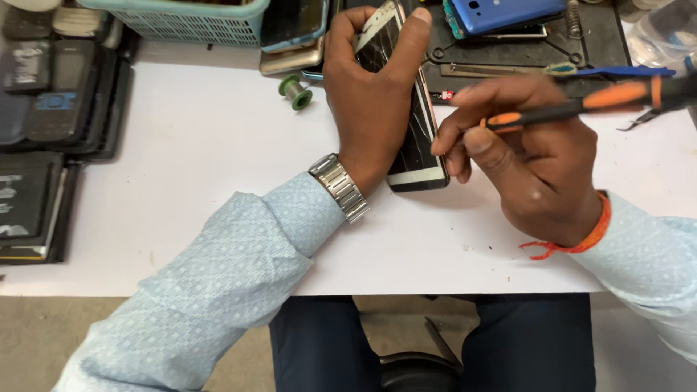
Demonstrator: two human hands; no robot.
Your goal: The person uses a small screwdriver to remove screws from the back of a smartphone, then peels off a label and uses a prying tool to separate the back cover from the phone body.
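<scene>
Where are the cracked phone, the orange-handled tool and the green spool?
cracked phone [420,145], head view, lower screen glass
orange-handled tool [617,94], head view, orange grip
green spool [295,91], head view, its side

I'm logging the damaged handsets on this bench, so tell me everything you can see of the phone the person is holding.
The phone is a slim smartphone with a dark glass screen webbed with cracks and a light, pale-gold-looking frame. It is tilted, its lower end resting on the white table and its top raised. The left hand wraps over its upper part, fingers curled around the top edge. The right hand, holding an orange-and-black screwdriver, touches its right edge with its fingertips.
</scene>
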